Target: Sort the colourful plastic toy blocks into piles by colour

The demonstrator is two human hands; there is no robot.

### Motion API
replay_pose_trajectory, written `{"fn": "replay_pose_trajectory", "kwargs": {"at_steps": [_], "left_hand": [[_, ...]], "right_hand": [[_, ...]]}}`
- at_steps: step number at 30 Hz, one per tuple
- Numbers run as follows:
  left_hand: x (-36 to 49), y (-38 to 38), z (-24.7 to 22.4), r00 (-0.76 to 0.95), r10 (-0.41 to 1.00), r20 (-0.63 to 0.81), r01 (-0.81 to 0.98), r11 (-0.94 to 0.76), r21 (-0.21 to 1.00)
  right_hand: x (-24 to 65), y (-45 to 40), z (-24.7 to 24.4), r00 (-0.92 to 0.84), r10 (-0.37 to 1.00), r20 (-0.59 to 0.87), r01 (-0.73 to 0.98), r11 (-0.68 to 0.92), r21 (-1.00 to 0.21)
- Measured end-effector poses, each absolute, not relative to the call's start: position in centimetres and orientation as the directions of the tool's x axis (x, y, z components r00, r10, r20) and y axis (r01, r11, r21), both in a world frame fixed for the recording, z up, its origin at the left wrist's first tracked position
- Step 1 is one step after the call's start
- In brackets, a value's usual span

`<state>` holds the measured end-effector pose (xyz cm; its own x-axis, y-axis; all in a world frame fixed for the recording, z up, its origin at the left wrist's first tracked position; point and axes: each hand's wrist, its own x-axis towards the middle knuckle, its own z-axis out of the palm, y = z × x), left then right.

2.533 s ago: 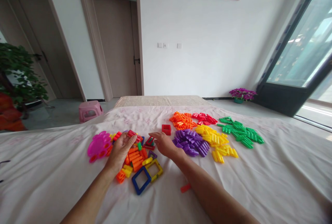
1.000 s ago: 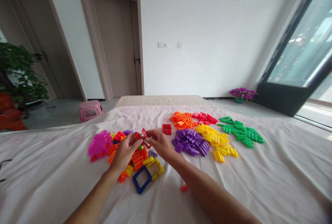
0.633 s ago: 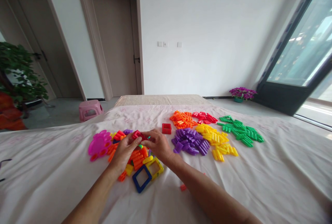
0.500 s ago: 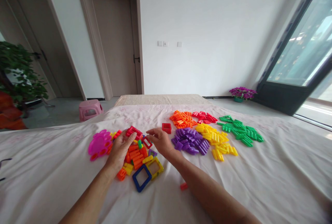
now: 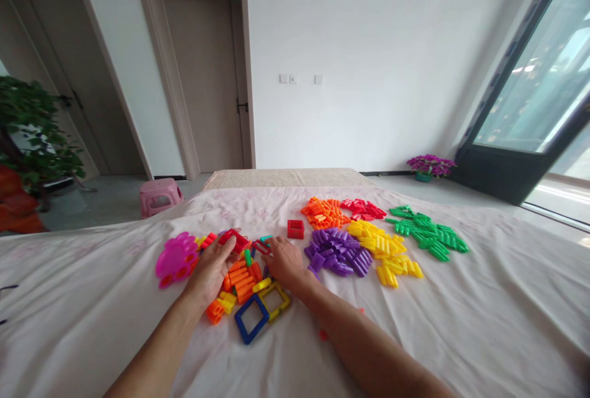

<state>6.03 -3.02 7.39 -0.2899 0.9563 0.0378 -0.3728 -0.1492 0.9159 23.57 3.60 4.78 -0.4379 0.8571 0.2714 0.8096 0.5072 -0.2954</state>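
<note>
My left hand (image 5: 209,270) is closed on red rectangular magnetic frame tiles (image 5: 235,241), held above a mixed heap of plastic pieces. My right hand (image 5: 286,264) reaches into the heap's right side, its fingertips closed on another red frame tile (image 5: 261,247). Below the hands lie orange ridged blocks (image 5: 239,280), a yellow square frame (image 5: 278,312) and a blue square frame (image 5: 251,319). A magenta paw-shaped piece (image 5: 174,258) rests left of the heap. Beyond my right hand sits a red stack of frames (image 5: 295,230).
Sorted piles lie to the right: orange (image 5: 322,212), red (image 5: 364,209), purple (image 5: 338,252), yellow (image 5: 382,244) and green (image 5: 428,232). All rest on a wrinkled pale tablecloth (image 5: 483,318). A pink stool (image 5: 160,196) stands beyond the table at the left.
My right hand has moved down and closed on the loose red frame tile, lifting it slightly. My left hand with its red tiles has shifted a little left and down.
</note>
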Motion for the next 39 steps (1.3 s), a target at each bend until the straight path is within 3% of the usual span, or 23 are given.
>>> {"fn": "replay_pose_trajectory", "kwargs": {"at_steps": [4,9,13,16,21,27,33,36,39], "left_hand": [[5.5,-2.9,7.5,-0.242,0.97,-0.008,-0.499,-0.118,0.859],[5.4,-2.8,7.4,-0.232,0.973,0.021,-0.543,-0.147,0.827],[5.7,-2.9,7.6,-0.261,0.965,0.038,-0.471,-0.162,0.867],[5.9,-3.1,7.9,-0.287,0.957,0.041,-0.381,-0.153,0.912],[6.3,-3.4,7.8,-0.289,0.956,0.045,-0.224,-0.113,0.968],[6.7,-3.3,7.3,-0.245,0.967,0.073,-0.138,-0.109,0.984],[7.3,-4.0,8.2,-0.159,0.98,0.121,-0.159,-0.147,0.976],[7.5,-4.2,8.5,-0.104,0.99,0.1,-0.146,-0.114,0.983],[7.5,-4.1,8.2,-0.096,0.99,0.107,-0.066,-0.113,0.991]], "right_hand": [[23.5,4.0,4.8,-0.498,0.785,0.369,0.759,0.6,-0.253],[23.4,4.7,4.5,-0.52,0.811,0.268,0.777,0.579,-0.246],[23.9,4.9,4.4,-0.522,0.807,0.276,0.77,0.585,-0.253],[24.0,5.1,4.3,-0.503,0.813,0.295,0.726,0.582,-0.367],[23.5,5.0,4.9,-0.366,0.843,0.395,0.51,0.537,-0.672],[22.6,2.8,6.9,-0.341,0.782,0.522,0.274,0.614,-0.74],[21.8,1.6,7.6,-0.432,0.824,0.367,-0.05,0.385,-0.922],[21.5,1.3,7.5,-0.448,0.842,0.3,-0.202,0.232,-0.952],[21.4,1.3,7.6,-0.402,0.884,0.239,-0.235,0.153,-0.96]]}}
